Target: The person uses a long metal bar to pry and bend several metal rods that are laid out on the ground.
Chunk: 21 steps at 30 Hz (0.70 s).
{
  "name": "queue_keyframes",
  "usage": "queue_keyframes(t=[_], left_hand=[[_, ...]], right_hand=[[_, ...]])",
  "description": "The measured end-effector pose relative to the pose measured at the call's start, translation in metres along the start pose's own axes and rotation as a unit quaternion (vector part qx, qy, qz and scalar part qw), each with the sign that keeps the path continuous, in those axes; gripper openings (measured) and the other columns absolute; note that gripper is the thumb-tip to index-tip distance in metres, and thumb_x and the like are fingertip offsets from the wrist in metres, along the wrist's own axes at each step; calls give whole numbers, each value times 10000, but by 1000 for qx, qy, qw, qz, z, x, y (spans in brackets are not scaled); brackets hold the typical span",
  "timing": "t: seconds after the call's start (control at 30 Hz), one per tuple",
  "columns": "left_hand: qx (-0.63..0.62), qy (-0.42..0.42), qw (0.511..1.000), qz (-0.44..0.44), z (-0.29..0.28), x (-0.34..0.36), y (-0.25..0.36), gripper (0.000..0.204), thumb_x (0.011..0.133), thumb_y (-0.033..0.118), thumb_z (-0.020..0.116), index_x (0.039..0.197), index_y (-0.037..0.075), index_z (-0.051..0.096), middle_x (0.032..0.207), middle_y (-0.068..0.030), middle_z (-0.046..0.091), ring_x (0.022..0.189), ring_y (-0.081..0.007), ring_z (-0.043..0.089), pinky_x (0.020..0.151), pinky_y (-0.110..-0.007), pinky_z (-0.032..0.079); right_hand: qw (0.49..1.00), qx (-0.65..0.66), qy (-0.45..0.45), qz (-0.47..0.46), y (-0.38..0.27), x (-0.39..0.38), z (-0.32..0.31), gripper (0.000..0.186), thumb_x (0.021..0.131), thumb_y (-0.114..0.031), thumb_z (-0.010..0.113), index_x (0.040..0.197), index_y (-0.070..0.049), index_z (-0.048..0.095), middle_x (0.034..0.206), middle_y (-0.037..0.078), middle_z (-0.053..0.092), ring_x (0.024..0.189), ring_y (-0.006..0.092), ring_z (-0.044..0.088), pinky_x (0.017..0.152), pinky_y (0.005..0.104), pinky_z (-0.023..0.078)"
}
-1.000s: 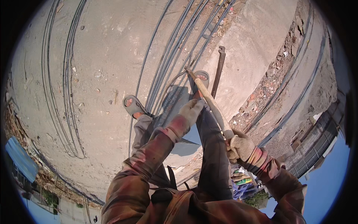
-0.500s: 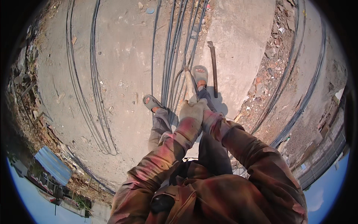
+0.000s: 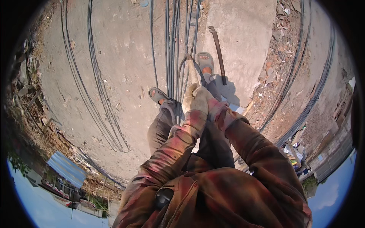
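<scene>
Both my hands, in pale gloves, are closed around a long pale bar (image 3: 193,73) with a head at its far end. My left hand (image 3: 190,99) and my right hand (image 3: 204,96) sit close together, partly overlapping, with the arms stretched forward. The bar's far end meets a bent dark rod (image 3: 181,66) at the edge of a bundle of thin steel rods (image 3: 171,49). These rods run lengthwise between my sandalled feet. To the right, a dark bar with a hooked jaw (image 3: 218,55) lies on the concrete.
Looped rods (image 3: 99,81) lie on the ground at left. More long rods (image 3: 317,95) stretch along the right, past a strip of broken bricks and rubble (image 3: 270,72). Rubble also lines the left side, near a blue corrugated sheet (image 3: 67,168).
The pale bar's head and my gloved hands sit higher in the picture, and so does most of the ground. My hands still grip the bar. The hooked bar still lies on the ground.
</scene>
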<state>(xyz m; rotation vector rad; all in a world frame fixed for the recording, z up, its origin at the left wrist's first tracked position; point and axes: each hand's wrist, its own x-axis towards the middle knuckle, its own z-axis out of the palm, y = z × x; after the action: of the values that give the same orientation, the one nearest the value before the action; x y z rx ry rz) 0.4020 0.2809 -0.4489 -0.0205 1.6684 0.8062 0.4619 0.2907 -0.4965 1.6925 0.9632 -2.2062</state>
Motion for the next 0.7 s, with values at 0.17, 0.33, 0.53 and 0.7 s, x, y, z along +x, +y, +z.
queue_keyframes(t=[0.17,0.33,0.53,0.7], left_hand=[[393,83,906,133,-37,3,-27,484,890,361,485,1220,7,498,1039,-193,601,973,-299,588,867,-359,456],[469,-223,804,-290,34,-12,29,331,752,128,632,1057,43,537,817,-132,628,678,-228,631,512,-352,498],[596,-43,784,-168,92,20,-35,519,781,458,632,1117,63,630,1002,-137,664,941,-300,650,796,-380,518],[804,-228,546,69,4,83,-137,225,873,293,576,1030,140,627,1033,-59,652,957,-207,628,758,-317,494]], right_hand=[[846,-483,-107,-199,-48,-40,-12,356,941,-323,437,1150,-70,575,1041,133,647,953,242,623,821,331,478],[968,167,9,188,0,-9,-48,351,890,-308,499,1057,-26,626,988,167,668,922,273,653,764,379,507],[984,-41,66,160,68,26,-65,393,829,-335,530,1012,-7,647,945,181,677,893,303,662,736,399,516],[990,-28,60,128,97,63,-31,435,796,-366,538,1004,-2,653,922,191,680,880,322,664,727,405,518]])
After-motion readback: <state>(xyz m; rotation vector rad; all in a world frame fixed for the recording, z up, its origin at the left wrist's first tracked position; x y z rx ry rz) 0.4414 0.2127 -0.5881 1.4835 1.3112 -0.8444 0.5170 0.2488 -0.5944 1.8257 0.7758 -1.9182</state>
